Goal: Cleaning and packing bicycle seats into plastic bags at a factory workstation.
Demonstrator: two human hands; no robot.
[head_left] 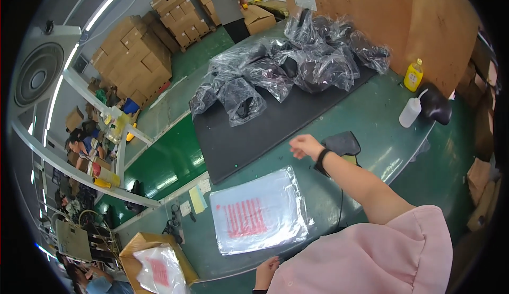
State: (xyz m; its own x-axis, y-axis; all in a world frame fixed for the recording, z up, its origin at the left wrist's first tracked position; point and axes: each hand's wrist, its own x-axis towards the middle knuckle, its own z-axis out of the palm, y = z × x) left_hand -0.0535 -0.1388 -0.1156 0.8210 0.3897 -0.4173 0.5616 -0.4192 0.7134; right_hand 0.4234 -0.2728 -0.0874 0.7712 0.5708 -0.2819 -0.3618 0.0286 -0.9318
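Observation:
My right hand point(306, 147) hovers over the green tabletop between a black mat point(254, 145) and a stack of flat clear plastic bags point(286, 209) with red print. Its fingers are curled in, and nothing shows in them; a black band circles the wrist. Low at the table's near edge, my left hand point(268, 266) is loosely closed just below the bag stack, apart from it, with no object visible in it. Several dark items in clear plastic bags point(318, 66) lie heaped on the mat's far part. A dark, flat-topped object point(343, 143) sits behind my right wrist.
A white squeeze bottle point(410, 113), a yellow bottle point(413, 75) and a dark rounded object point(436, 106) stand at right. An open carton point(185, 265) with printed bags is at lower left, near black scissors point(172, 222). Stacked cartons point(132, 55) and other people are beyond.

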